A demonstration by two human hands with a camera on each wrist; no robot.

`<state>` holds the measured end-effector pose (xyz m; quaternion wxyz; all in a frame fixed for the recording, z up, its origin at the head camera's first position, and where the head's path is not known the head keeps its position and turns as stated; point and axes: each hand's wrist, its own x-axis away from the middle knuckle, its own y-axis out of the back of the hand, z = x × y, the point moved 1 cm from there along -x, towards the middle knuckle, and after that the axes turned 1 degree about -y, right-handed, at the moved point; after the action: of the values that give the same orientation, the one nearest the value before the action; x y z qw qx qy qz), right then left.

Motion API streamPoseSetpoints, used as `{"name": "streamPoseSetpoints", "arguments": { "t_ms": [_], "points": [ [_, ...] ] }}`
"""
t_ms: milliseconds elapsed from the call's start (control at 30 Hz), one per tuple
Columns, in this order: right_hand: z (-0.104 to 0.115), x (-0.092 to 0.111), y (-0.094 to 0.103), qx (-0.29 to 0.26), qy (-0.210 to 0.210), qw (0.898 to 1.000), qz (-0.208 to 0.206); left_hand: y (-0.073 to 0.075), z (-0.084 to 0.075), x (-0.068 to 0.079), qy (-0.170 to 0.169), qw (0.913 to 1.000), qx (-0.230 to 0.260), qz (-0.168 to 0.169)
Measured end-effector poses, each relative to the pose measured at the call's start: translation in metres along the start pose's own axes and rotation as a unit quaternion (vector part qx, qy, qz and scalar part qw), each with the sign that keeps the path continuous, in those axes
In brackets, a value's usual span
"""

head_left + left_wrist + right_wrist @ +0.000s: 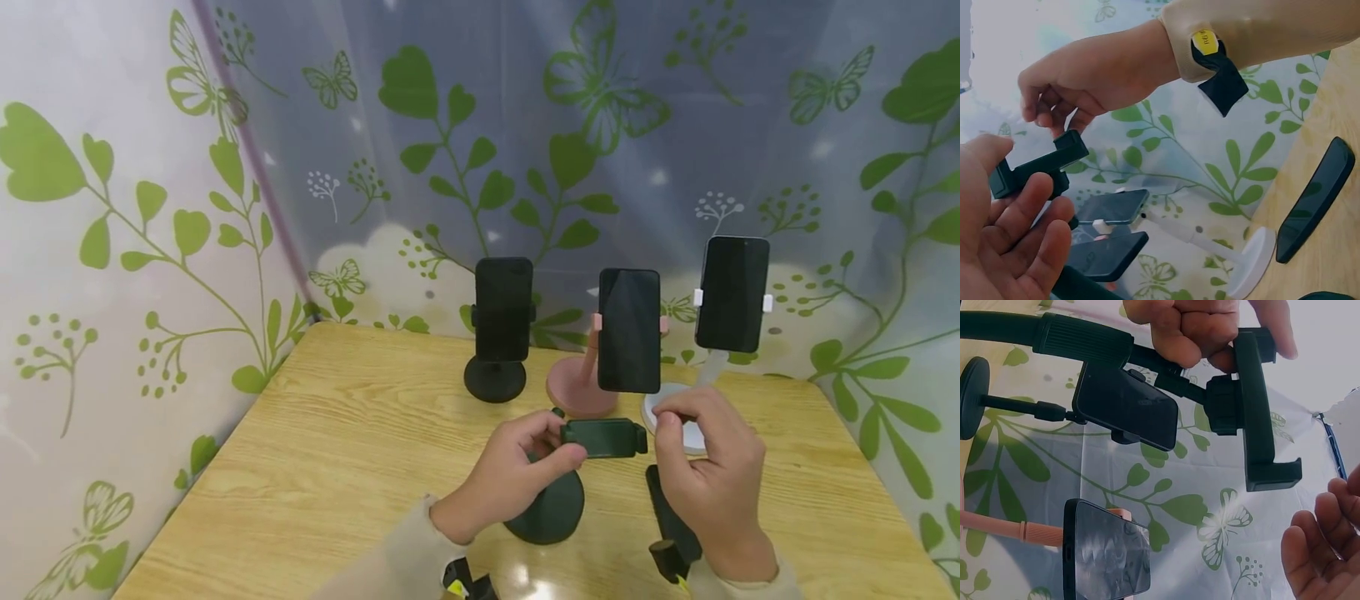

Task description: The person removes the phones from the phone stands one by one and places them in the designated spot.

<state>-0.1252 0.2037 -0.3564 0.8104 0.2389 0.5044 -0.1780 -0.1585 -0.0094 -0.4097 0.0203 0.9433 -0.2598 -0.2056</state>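
Yellow wood-grain tabletop [330, 442] gives passage leftward; dark-green round-based stand [551, 512] blocks centre; black stand [495, 381], pink stand [572, 390] and white stand [666, 394] block rear.

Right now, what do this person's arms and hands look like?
The left hand and right hand wear no gloves. Plain beige sleeves reach the wrists. A black flap with a yellow label sits at the right cuff; black parts with some yellow show at the left.

The left hand [506, 468] is held at 6 o'clock in the head view, its thumb [566, 458] and fingers [532, 427] set in a pinch. The right hand [714, 475] is held at 4 o'clock, fingers loosely bent. The left forearm [401, 550] is angled towards 2 o'clock, the right forearm [742, 577] towards 11.
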Motion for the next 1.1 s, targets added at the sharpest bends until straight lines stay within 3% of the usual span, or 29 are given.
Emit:
{"name": "streamPoseSetpoints", "arguments": {
  "t_ms": [133,333,500,667,833,1100],
  "points": [
    [0.0,0.0,0.0,0.005,-0.003,1.0,0.004,0.0,0.002,0.002,-0.018,0.9996,0.002,-0.019],
    [0.0,0.0,-0.001,-0.006,0.007,1.0,0.005,0.004,0.005,0.01,-0.046,0.9958,0.022,-0.076],
    [0.0,0.001,0.001,-0.006,0.001,1.0,0.009,0.018,0.007,0.02,-0.059,0.992,0.018,-0.111],
    [0.001,0.002,0.001,-0.008,0.003,1.0,0.014,0.048,0.004,0.028,-0.066,0.9834,-0.013,-0.168],
    [0.001,0.002,-0.003,-0.02,0.023,0.999,0.021,0.084,0.003,0.034,-0.032,0.9716,-0.049,-0.229],
    [0.004,0.002,-0.002,-0.018,0.031,0.999,0.029,0.139,0.013,0.031,0.009,0.9534,-0.088,-0.289]
  ]
}}
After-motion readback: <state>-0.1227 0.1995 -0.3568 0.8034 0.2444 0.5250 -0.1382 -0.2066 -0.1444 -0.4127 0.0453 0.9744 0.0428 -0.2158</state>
